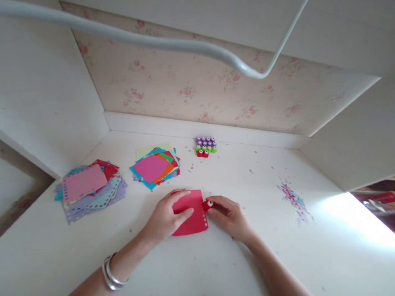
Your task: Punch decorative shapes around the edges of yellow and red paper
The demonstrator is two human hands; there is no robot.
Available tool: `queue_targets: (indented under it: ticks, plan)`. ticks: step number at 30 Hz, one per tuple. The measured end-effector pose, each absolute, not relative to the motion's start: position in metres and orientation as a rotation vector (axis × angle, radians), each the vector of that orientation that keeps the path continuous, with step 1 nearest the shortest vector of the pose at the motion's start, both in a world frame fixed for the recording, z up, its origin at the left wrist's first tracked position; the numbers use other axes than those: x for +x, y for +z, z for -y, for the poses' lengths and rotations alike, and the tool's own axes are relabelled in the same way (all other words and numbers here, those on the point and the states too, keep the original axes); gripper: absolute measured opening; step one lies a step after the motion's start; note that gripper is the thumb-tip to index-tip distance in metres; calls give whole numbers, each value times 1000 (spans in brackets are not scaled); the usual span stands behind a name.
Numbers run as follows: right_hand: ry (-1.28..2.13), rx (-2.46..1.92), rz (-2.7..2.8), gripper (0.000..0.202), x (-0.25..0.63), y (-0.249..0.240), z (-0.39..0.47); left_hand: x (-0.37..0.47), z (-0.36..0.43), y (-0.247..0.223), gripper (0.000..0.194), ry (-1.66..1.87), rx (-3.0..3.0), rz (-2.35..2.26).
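Note:
A red sheet of paper (191,223) lies in front of me on the white table, with a line of small star-shaped holes along its right edge. My left hand (166,215) holds the sheet at its left side, thumb lying across the top face. At the right edge, my right hand (229,215) grips a small red paper punch (207,204) between thumb and fingers. The punch sits against the paper's edge, above the punched stars. Whether the paper is inside its slot cannot be made out.
Several purple, green and red punches (206,146) stand in rows at the back. Plain coloured sheets (151,169) are stacked left of them. Sheets with punched edges (85,183) lie farther left. Paper bits (294,200) are heaped at right. A white cable (176,43) crosses above.

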State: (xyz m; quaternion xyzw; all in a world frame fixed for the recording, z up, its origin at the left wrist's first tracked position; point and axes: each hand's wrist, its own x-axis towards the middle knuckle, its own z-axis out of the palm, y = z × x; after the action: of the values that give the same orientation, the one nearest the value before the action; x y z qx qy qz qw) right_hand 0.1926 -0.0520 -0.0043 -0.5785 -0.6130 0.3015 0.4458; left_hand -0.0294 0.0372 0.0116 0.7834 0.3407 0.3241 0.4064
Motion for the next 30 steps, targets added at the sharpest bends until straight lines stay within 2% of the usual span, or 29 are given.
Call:
queue_targets:
  ticks: [20, 30]
  plan:
    - [585, -1459, 1690, 23, 187, 0, 52, -23, -36, 2, 47, 757, 2095, -838]
    - [459, -1377, 1722, 23, 195, 3, 55, -30, -21, 10, 37, 783, 2555, -1034]
